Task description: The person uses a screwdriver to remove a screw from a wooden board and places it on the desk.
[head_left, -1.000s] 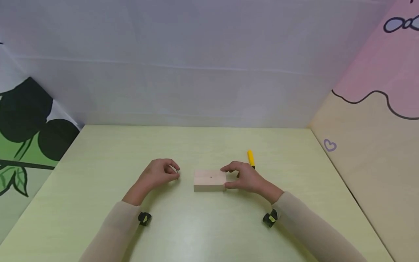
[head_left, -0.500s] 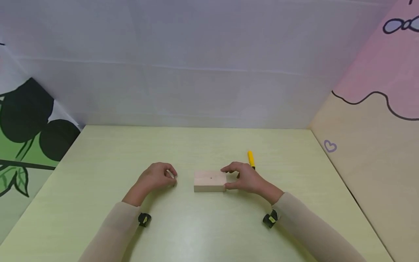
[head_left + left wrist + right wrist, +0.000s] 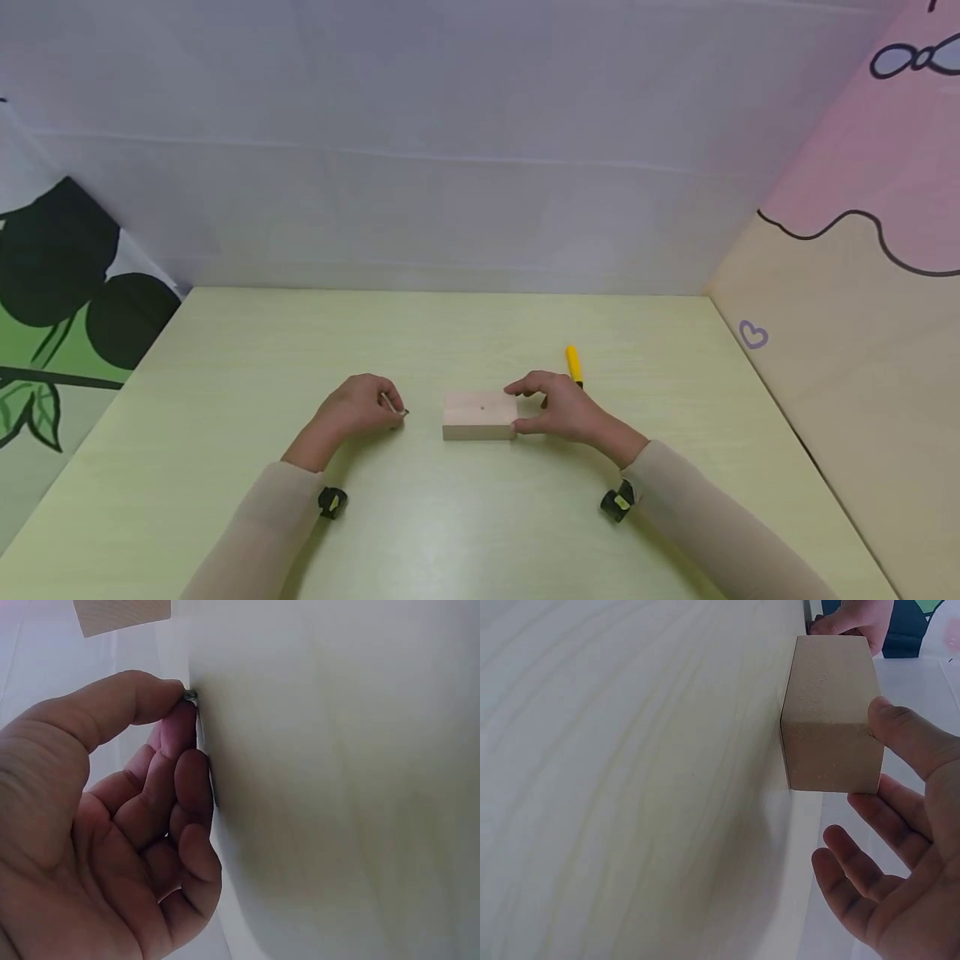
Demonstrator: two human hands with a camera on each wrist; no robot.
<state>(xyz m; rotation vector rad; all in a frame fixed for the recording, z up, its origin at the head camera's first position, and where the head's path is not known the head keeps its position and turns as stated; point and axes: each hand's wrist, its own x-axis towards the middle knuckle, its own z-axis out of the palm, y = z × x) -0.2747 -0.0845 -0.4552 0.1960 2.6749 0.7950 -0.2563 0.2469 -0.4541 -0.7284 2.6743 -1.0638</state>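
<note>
My left hand [image 3: 360, 407] pinches a small, thin metal screw [image 3: 190, 695] between thumb and fingertips, just above the table and left of the wooden block. Only its end shows in the left wrist view, so its exact form is hard to make out. A pale wooden block [image 3: 480, 417] lies flat in the middle, with a small dark hole in its top. My right hand [image 3: 562, 407] grips the block's right end, thumb on the near corner and index finger at the far one. In the right wrist view the other fingers hang loosely curled off the block [image 3: 832, 712].
Behind my right hand lies a tool with a yellow handle [image 3: 573, 364]; its dark lower part is mostly hidden by the hand. The light wooden table [image 3: 450, 517] meets a white cloth backdrop [image 3: 450, 208] at the back and a decorated panel [image 3: 840, 375] on the right.
The left hand has shifted slightly left and toward me, and the screw has turned in its fingers so an end now points out to the right. Right hand and block stay put.
</note>
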